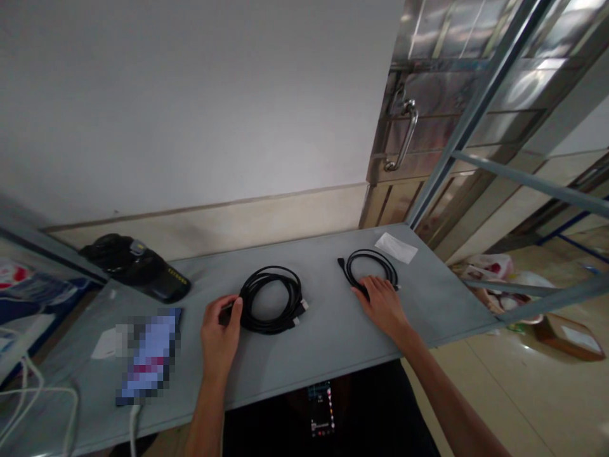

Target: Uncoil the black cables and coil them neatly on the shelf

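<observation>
The left hand [221, 336] sat against the larger coil of black cable [271, 301], its fingers [233, 309] curled closed around the coil's near edge. Right of that coil lay a smaller coil of black cable [370, 268], under the right hand [378, 306], whose fingers [366, 287] rested open and flat on it. Both coils lay on a grey tabletop [333, 343]. Further right of the larger coil was a white paper slip [396, 247]; to its left were a black handheld device [137, 268] and a pixelated flat object [150, 355]
</observation>
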`<state>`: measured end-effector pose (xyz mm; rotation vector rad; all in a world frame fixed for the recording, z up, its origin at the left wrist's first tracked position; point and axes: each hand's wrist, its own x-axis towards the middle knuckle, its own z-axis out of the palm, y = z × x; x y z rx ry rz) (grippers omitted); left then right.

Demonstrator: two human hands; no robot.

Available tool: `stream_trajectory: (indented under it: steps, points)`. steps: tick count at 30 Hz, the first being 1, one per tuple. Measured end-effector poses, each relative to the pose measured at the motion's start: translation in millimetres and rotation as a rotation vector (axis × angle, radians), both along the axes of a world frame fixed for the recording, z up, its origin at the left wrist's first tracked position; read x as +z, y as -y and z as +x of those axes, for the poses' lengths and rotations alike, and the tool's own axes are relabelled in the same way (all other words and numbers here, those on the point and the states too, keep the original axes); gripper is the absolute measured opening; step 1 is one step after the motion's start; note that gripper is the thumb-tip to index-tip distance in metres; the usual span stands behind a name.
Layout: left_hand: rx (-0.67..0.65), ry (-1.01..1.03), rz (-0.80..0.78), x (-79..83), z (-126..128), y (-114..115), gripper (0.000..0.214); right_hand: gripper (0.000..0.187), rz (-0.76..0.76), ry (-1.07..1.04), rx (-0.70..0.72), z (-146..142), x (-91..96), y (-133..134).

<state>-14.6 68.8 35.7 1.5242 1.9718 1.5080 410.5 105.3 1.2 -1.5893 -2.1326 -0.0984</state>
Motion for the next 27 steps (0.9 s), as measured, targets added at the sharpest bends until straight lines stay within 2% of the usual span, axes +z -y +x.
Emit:
stream_trajectory:
  steps: [4, 9, 12, 14, 16, 17, 20, 22, 25, 27]
  points:
    - [0.004, 0.007, -0.002, 1.1, 2.5, 1.0, 0.051, 0.041, 0.004, -0.018, 0.005, 2.0, 1.1, 0.7]
    - [0.029, 0.028, 0.005, 4.0, 2.8, 0.8, 0.053, 0.056, -0.062, -0.090, -0.080, 1.5, 3.9, 2.8]
    - [0.035, -0.059, 0.092, 14.4, 7.2, 6.8, 0.048, 0.064, -0.130, -0.277, -0.074, -7.1, 9.5, 15.8]
    - [0.041, -0.120, 0.164, 22.8, 18.6, 18.6, 0.043, 0.064, -0.161, -0.523, -0.017, -20.8, 14.8, 34.1]
    - [0.009, -0.127, 0.195, 29.0, 41.3, 39.3, 0.039, 0.059, -0.200, -0.779, 0.044, -40.3, 20.7, 60.1]
    - [-0.052, -0.105, 0.172, 30.6, 57.2, 53.0, 0.038, 0.057, -0.220, -0.836, 0.061, -51.3, 23.4, 75.1]
    - [-0.374, 0.051, -0.079, 30.8, 116.0, 102.0, 0.039, 0.050, -0.270, -0.953, 0.104, -83.5, 29.2, 122.2]
    - [-0.485, 0.210, -0.224, 29.9, 154.7, 133.2, 0.050, 0.043, -0.233, -1.003, 0.115, -99.9, 30.2, 151.4]
    - [-0.351, 0.457, -0.326, 31.8, 190.9, 163.2, 0.059, 0.045, -0.179, -1.031, 0.123, -112.4, 30.5, 187.0]
    - [-0.266, 0.557, -0.359, 35.5, 193.8, 169.8, 0.057, 0.046, -0.222, -1.064, 0.100, -111.2, 33.2, 202.2]
